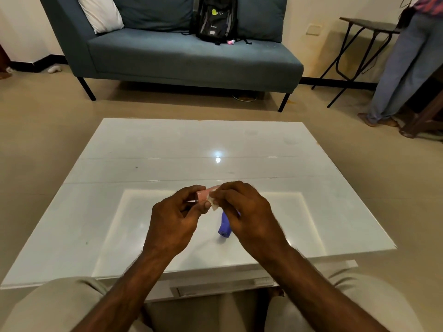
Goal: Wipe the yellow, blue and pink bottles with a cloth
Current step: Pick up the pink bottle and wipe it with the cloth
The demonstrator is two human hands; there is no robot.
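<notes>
A seated person's left hand pinched one end of a small pink bottle between thumb and fingers, holding it level above the near half of a glossy white table. The right hand closed around the bottle's other end, its fingertips pressing a small pale cloth against the side.

The bottle appeared light and rigid, likely smooth plastic and apt to slip or roll in the fingers; gripping it by the end, as the left hand did, seemed the sensible hold, leaving the barrel free for wiping. The cloth looked thin and limp, needing a firm pinch.

Only a short stretch of the bottle showed between the hands: pale salmon pink, cylindrical, with a darker ring near the left fingers. Just beyond and below the right hand, a blue bottle lay on its side on the tabletop, its open dark end toward the camera. No yellow bottle could be seen.

Farther off stood a blue-grey sofa carrying a black backpack.
</notes>
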